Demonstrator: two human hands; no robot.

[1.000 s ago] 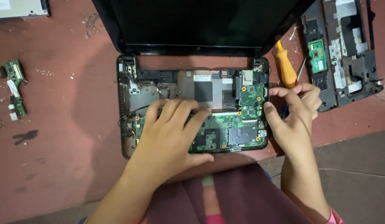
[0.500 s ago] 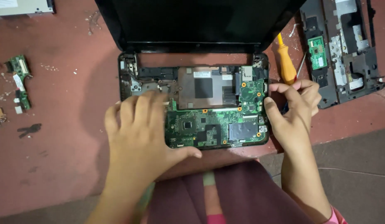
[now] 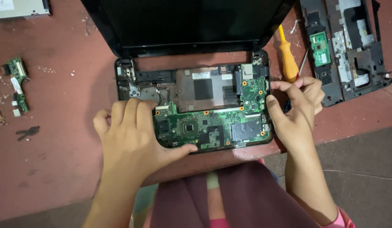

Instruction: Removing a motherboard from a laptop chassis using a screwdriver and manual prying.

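Head-camera footage is filled by an opened small black laptop base (image 3: 194, 105) lying on a reddish-brown table top (image 3: 65, 169), with its keyboard cover removed and its green motherboard (image 3: 213, 124) exposed. Behind the board, a dull brown metal plate (image 3: 204, 88) is seen, and the dark glossy screen lid (image 3: 183, 21) is tilted back at the far edge of the base.

The left hand (image 3: 130, 141) is laid flat over the left part of the base, palm down, with the fingers spread loosely and extended toward the hinge corner; the thumb is stretched along the near edge of the motherboard and touches it. Nothing is gripped by this hand. The right hand (image 3: 295, 107) is set against the right edge of the base, the thumb pressed on the side wall and the fingers curled inward. Whether something small is pinched in those curled fingers cannot be told.

Just beyond the right hand, a screwdriver with a yellow-orange handle (image 3: 287, 55) is lying on the table. Further right, a detached dark plastic laptop cover with a small green circuit board (image 3: 346, 50) is placed. Near the left edge of the table, a narrow green circuit board strip (image 3: 17, 82) and a small black bracket piece (image 3: 28, 133) are lying well apart from the base.
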